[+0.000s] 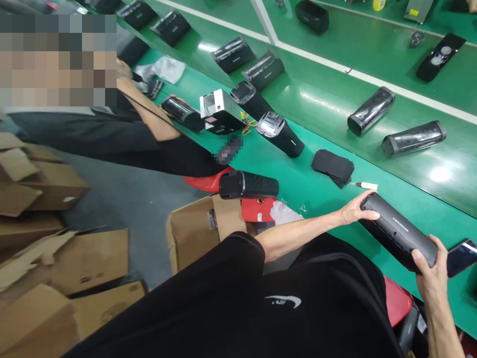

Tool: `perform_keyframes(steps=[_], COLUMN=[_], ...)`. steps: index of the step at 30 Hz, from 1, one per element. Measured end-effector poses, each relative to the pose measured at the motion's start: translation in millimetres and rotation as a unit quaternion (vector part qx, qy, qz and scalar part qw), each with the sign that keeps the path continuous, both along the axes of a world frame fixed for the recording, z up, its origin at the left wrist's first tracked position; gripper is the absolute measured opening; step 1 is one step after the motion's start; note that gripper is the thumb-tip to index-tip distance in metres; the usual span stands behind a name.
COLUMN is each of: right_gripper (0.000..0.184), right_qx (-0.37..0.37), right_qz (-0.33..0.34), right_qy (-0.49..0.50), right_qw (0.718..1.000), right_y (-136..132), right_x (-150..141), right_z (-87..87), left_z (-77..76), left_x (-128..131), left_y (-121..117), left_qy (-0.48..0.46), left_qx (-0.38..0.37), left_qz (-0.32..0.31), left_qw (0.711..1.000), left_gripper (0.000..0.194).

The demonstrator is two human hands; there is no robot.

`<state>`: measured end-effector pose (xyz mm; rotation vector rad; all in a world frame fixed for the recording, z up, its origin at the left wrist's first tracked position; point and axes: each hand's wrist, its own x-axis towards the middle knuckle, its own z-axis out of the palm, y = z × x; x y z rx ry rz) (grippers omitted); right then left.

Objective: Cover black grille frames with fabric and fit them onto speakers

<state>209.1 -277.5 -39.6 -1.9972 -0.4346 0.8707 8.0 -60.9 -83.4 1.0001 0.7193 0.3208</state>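
A long black portable speaker [400, 226] with white lettering is held between my two hands over the green bench. My left hand [357, 210] grips its far left end, thumb on the upper face. Around the near right end wraps my right hand [432, 261], thumb on top and fingers behind. A stack of thin black pads [333, 167] lies on the bench beyond my left hand. Close to that hand is a small white tool with a dark tip [367, 186]. Beside my right hand rests a phone-like dark slab [462, 257].
Another black speaker [249, 185] lies at the bench's near edge, above an open cardboard box [194, 231]. More speakers, including one standing [281, 133], sit along the bench and the green conveyor [316, 74]. A co-worker's arm [156, 117] reaches in at left, near a boxy device [223, 112].
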Motion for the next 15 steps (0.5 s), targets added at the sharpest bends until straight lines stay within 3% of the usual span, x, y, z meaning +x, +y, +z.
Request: perform_keyframes(steps=[3,6,10,15], right_gripper=[0.100,0.098,0.084,0.074], right_qx=[-0.030,-0.013,-0.001,0.003], right_qz=[-0.041,-0.059,-0.051,-0.053], right_qy=[0.148,0.223,0.245,0.255], right_qw=[0.988,0.973,0.968,0.965], right_y=[0.2,-2.2,-8.7,-15.0], right_x=[5.0,5.3,2.2,0.3], right_z=[-2.9,-3.7,-10.0,-17.1], left_z=[-3.1,-5.0,-8.6,-9.8], left_x=[0.4,5.3,18.0,22.8], left_y=[11.5,23.1,26.3,25.5], left_qy=[0.029,0.038,0.064,0.056], left_qx=[-0.078,-0.090,-0.066,-0.113], left_qz=[-0.065,-0.129,-0.108,-0.116], left_qw=[0.994,0.987,0.990,0.985], left_gripper=[0.103,0.101,0.086,0.081])
